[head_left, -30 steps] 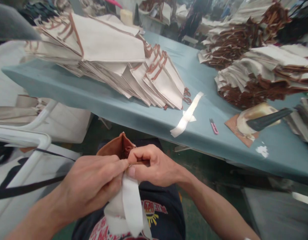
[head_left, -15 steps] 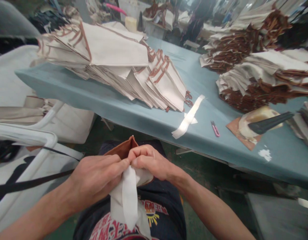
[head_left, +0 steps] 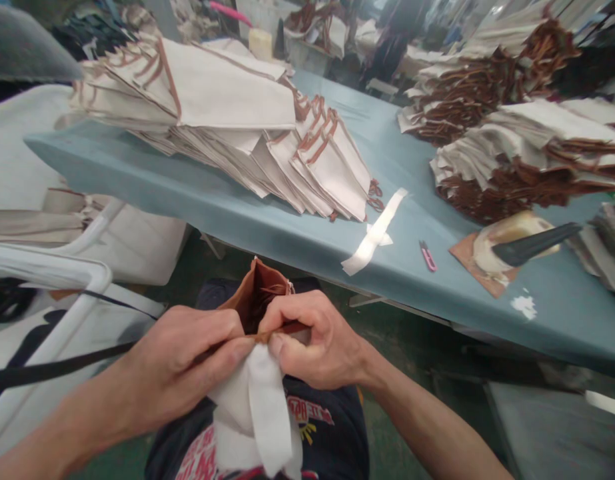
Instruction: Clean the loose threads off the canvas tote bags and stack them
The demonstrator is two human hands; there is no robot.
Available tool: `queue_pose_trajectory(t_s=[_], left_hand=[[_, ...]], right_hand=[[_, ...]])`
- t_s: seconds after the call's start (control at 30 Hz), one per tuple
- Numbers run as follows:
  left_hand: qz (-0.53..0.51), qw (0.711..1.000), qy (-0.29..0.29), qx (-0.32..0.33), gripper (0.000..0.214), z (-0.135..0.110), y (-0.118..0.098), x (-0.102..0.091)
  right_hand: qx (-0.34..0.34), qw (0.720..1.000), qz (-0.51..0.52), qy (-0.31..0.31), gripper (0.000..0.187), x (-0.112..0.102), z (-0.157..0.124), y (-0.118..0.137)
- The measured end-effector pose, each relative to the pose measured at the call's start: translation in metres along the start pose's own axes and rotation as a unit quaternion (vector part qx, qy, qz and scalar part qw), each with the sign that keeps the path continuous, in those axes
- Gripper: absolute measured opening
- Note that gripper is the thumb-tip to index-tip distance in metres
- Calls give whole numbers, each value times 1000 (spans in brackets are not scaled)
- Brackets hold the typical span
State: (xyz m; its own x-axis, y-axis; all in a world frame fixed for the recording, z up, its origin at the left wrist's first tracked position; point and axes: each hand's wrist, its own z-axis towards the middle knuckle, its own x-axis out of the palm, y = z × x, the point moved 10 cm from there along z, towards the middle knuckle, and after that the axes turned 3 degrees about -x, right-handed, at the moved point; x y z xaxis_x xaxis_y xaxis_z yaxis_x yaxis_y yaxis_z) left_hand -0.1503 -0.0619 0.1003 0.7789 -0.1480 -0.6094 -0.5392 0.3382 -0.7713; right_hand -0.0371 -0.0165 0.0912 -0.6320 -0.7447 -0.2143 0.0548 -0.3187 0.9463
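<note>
Over my lap I hold a fabric bag (head_left: 232,407) of off-white cloth with a brown lining that shows at its open mouth. My left hand (head_left: 192,353) pinches the brown edge from the left, thumb on the near side. Close beside it, my right hand (head_left: 312,340) grips the same edge between thumb and curled fingers. A white strip (head_left: 271,413) hangs down from the edge between my two thumbs. The bag's lower part droops over my dark printed clothing and is partly hidden by my hands.
On the blue table (head_left: 412,213) lie a heap of off-white bags (head_left: 227,93), brown-edged stacks (head_left: 532,160), white strips (head_left: 374,233), pink thread snips (head_left: 427,257) and a black-handled tool (head_left: 532,243) on a brown piece. A white plastic chair (head_left: 97,273) stands at left.
The bag's mouth has spread wider, showing more brown lining. My hands have moved slightly apart along the edge, and the white strip hangs a little lower and further right.
</note>
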Motion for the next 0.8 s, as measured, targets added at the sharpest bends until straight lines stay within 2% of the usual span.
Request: queue_pose_trajectory(t_s=[0.13,0.23,0.33,0.4,0.57,0.67,0.8], left_hand=[[-144,986,52,-61,47,5,31,22],[-185,978,56,-83,46,11,42,26],[-170,980,65,-75,41,16,36,18],[-137,987,70,-55,44,20,24,10],[13,998,54,-6,46,34,-11,-3],[46,995,86,-37,48,39,-12,3],[-25,988,123,-90,51,40,-2,12]], right_hand=[[13,993,107,-43,3,8,-5,-16],[-18,994,95,-46,3,7,-5,-14],[-46,998,7,-35,8,-4,-4,-3],[-61,996,-54,-26,11,-12,-3,5],[-83,979,-187,-3,13,-22,0,19],[-78,969,-233,12,13,-24,2,19],[-58,976,-205,38,14,-27,3,11]])
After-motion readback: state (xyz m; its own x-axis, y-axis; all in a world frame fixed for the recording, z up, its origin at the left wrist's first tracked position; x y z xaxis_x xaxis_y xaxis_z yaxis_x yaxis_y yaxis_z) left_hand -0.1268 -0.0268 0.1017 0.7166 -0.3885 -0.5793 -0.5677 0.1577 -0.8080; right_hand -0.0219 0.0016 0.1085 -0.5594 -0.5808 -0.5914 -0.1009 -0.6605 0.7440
